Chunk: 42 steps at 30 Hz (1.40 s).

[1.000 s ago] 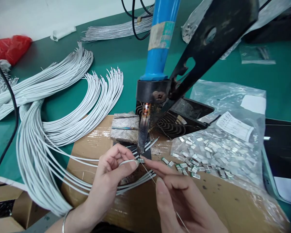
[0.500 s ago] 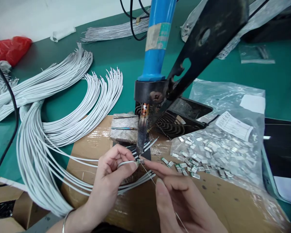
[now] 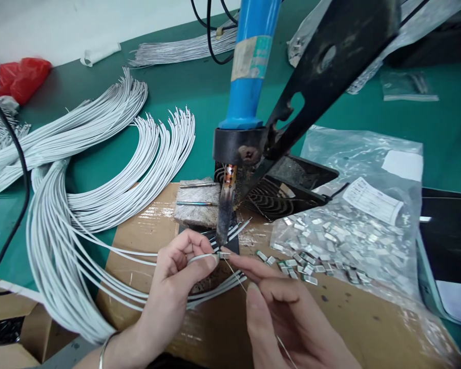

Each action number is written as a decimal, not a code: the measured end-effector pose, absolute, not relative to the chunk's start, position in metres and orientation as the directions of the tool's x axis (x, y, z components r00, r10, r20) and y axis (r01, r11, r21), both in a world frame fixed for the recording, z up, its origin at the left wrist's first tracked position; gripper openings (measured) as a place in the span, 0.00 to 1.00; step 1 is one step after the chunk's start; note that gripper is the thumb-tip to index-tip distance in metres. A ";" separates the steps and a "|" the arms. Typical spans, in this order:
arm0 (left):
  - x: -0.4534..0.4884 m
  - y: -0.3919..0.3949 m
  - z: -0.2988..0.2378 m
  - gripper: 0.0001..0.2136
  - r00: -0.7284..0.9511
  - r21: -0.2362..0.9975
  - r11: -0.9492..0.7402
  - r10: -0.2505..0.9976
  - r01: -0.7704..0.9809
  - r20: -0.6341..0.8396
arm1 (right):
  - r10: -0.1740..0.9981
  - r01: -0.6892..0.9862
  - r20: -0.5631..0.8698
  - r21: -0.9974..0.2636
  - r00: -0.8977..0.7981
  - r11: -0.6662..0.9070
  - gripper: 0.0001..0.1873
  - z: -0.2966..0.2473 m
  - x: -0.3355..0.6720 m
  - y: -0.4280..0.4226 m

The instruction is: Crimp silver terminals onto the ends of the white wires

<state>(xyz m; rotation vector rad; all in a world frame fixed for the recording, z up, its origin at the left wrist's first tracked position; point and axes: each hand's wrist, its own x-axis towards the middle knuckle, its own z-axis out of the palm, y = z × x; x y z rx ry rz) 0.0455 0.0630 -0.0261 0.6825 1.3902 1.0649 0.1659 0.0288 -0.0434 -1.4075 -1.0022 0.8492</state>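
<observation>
Pinching a white wire point(image 3: 202, 257) in left fingers point(image 3: 207, 261), right fingers point(image 3: 246, 266) clamped on a thin metal wire point(image 3: 236, 278); a slip risks touching the soldering iron tip point(image 3: 223, 220)

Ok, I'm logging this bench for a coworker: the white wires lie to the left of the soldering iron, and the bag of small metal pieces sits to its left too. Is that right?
Not quite: the bag of small metal pieces sits to the right of the soldering iron, not the left, as the head view shows. The white wires do lie to its left.
</observation>
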 end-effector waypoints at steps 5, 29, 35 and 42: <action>0.046 0.065 -0.026 0.06 -0.135 0.889 0.414 0.887 -0.193 -0.442 | 0.930 0.100 0.037 -0.995 0.367 0.000 0.12 -0.044 0.165 0.030; 0.051 0.066 -0.022 0.07 -0.147 0.889 0.396 0.889 -0.230 -0.434 | 0.912 0.186 0.144 -0.980 0.384 0.077 0.11 -0.039 0.166 0.041; 0.051 0.066 -0.021 0.08 -0.138 0.889 0.386 0.894 -0.245 -0.426 | 0.894 0.124 0.134 -0.988 0.427 0.089 0.12 -0.039 0.162 0.041; 0.050 0.064 -0.021 0.08 -0.124 0.890 0.383 0.898 -0.247 -0.421 | 0.891 0.107 0.121 -0.991 0.437 0.082 0.11 -0.036 0.160 0.041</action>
